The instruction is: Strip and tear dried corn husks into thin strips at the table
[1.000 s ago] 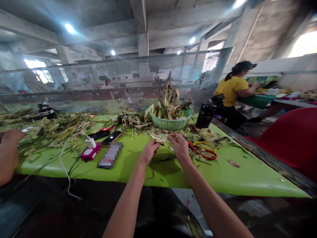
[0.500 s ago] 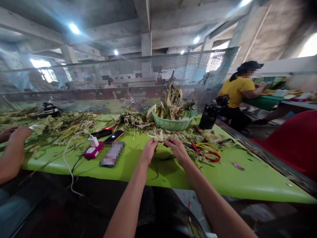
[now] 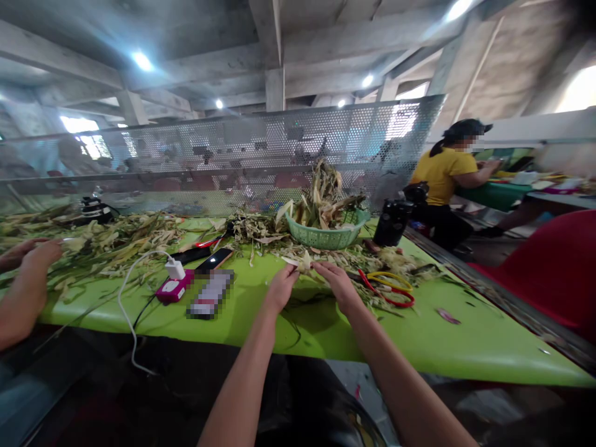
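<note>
A small pale piece of dried husk [image 3: 305, 263] is held up between my two hands, over the green table [image 3: 251, 310]. My left hand [image 3: 282, 285] pinches its left side. On its right side, the closed fingers of my right hand [image 3: 334, 280] grip it. Just beyond stands a green plastic basket [image 3: 326, 237] filled with dried husks [image 3: 321, 195]. Scissors with red and yellow handles [image 3: 391, 288] lie right of my right hand, among loose husk scraps.
Left of my hands are a phone [image 3: 212, 295], a second phone [image 3: 215, 259] and a magenta power block [image 3: 173, 287] with a white cable. Another person's hands [image 3: 40, 254] work at far left. A black jar [image 3: 392, 222] stands right of the basket.
The pale husk piece stands slightly higher and shows more between my fingers. My left hand has shifted slightly right. The other person's hands at far left have moved a little.
</note>
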Action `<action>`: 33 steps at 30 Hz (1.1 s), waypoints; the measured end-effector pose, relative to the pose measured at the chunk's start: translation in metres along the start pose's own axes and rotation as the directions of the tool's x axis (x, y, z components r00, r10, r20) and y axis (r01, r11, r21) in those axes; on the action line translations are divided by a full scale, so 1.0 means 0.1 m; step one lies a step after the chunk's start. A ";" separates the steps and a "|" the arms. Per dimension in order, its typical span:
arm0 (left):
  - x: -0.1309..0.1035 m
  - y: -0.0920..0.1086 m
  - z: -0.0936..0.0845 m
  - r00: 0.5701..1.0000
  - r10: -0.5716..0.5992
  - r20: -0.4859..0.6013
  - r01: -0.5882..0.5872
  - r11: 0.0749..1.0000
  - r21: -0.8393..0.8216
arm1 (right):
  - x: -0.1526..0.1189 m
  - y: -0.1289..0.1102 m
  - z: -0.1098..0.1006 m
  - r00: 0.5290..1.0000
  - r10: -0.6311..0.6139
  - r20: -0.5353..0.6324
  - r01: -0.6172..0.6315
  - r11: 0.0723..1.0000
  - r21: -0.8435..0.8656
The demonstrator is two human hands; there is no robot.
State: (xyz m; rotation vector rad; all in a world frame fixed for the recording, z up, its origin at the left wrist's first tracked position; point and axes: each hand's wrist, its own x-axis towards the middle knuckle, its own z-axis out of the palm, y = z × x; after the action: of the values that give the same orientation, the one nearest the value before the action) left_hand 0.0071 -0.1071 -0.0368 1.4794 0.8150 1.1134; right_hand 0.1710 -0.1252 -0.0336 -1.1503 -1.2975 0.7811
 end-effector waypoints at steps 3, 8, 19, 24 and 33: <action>0.01 -0.05 0.02 0.989 0.110 0.095 -0.122 0.984 0.134 | -0.02 -0.02 0.01 1.000 0.008 0.015 -0.009 0.999 0.049; -0.01 -0.08 0.07 0.983 0.102 0.154 -0.123 0.984 0.132 | -0.03 -0.05 0.04 1.000 0.003 0.015 -0.005 0.994 0.109; -0.04 0.03 0.12 0.971 0.095 0.218 -0.115 0.990 0.079 | 0.02 0.03 0.04 0.996 -0.021 -0.088 0.032 0.992 0.124; -0.05 0.03 0.11 0.971 0.060 0.232 -0.076 0.995 0.063 | 0.05 0.06 0.01 0.977 -0.103 -0.188 0.101 0.995 -0.018; 0.02 -0.11 0.09 0.980 0.077 0.182 -0.120 0.964 0.239 | -0.01 -0.08 0.03 0.920 -0.384 0.082 0.381 0.823 -0.422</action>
State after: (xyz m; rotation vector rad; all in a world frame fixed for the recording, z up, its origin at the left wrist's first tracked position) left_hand 0.0166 -0.1061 -0.0467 1.8170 0.7878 0.9660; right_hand 0.1669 -0.1281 -0.0271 -1.1723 -1.6830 0.1895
